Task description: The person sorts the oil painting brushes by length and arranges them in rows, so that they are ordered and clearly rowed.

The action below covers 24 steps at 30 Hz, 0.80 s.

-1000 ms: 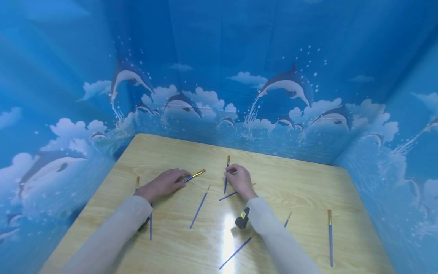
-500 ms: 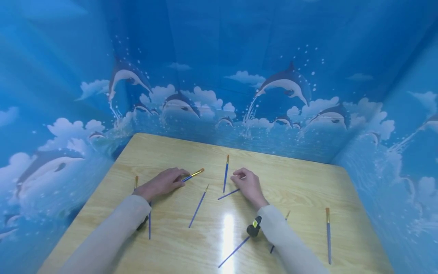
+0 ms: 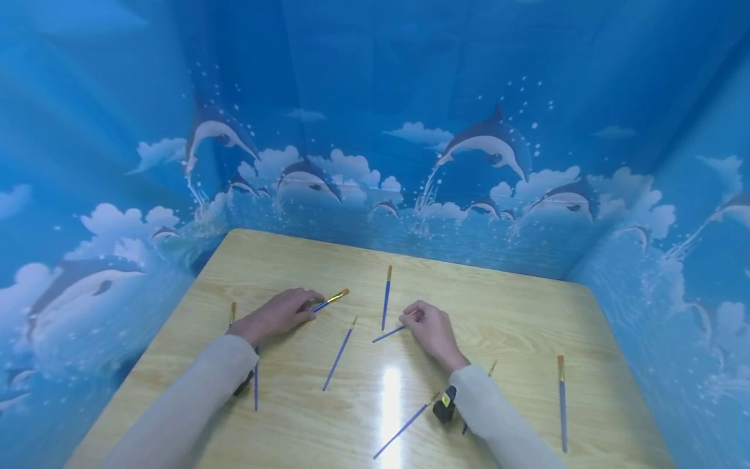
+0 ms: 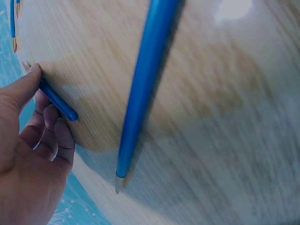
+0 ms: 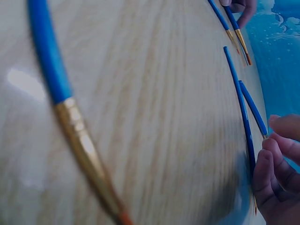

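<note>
At the left, my left hand pinches a blue-handled paintbrush between thumb and fingers, its bristles pointing to the far right. My right hand hovers with bent fingers over a slanted thin paintbrush, covering its bristle end in the head view. In the right wrist view, thumb and fingers stand apart, and that slanted brush runs just beside the fingertips. Just beyond lies a flat paintbrush, bristles away from me. Another thin paintbrush lies between the hands.
More brushes lie on the wooden table: a flat brush at right, a thin brush in front, one partly under the right sleeve, and one crossed by the left arm. A dolphin-printed blue curtain surrounds the table.
My right hand let go of the flat brush in the middle, then moved right and toward me to the slanted thin brush. My left hand kept its grip and barely moved.
</note>
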Motion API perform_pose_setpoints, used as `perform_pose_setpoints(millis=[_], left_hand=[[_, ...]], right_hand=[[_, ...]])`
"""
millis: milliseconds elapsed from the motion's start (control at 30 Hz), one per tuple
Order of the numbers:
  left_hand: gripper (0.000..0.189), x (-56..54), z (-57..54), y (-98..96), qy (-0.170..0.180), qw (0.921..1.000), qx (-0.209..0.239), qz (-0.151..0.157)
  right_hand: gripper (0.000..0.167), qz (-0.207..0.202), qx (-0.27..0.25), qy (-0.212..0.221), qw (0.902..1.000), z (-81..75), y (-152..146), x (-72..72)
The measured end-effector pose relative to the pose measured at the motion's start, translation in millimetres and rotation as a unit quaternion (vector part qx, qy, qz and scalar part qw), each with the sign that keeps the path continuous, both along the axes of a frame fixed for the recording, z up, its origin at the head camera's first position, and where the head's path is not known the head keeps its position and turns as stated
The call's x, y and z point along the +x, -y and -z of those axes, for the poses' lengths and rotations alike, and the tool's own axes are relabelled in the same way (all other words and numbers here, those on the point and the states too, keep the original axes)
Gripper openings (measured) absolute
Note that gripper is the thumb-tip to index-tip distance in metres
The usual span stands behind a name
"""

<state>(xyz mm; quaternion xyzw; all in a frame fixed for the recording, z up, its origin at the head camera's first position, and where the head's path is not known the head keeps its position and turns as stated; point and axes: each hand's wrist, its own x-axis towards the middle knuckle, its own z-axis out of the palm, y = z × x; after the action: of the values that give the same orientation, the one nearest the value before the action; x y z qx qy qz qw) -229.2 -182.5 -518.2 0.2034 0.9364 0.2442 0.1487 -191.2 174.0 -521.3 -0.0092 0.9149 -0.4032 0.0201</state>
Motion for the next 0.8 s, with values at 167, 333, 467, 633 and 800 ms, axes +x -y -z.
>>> perform_pose_setpoints(millis=[167,333,467,633,800], left_hand=[[0.042,0.0,1.9,1.5,-0.004,1.0,0.005,0.003],[0.042,0.3,2.2,1.8,-0.006,0.9999,0.006,0.006],[0.041,0.4,1.4,1.8,-0.005,0.9999,0.007,0.005],[0.041,1.4,-1.2,1.4,-0.002,0.9999,0.009,0.004],[0.041,1.0,-1.0,1.5,-0.006,0.9999,0.009,0.004]], right_hand=[[0.014,-0.022,0.007,-0.003,0.9997,3.3,-0.9,4.1],[0.008,-0.031,0.021,0.001,0.9993,6.0,-1.5,7.2],[0.005,-0.034,0.032,0.0,0.9989,6.7,-1.9,7.5],[0.005,-0.034,0.047,-0.001,0.9983,5.7,-2.6,7.5],[0.006,-0.034,0.056,-0.006,0.9978,5.1,-4.4,7.6]])
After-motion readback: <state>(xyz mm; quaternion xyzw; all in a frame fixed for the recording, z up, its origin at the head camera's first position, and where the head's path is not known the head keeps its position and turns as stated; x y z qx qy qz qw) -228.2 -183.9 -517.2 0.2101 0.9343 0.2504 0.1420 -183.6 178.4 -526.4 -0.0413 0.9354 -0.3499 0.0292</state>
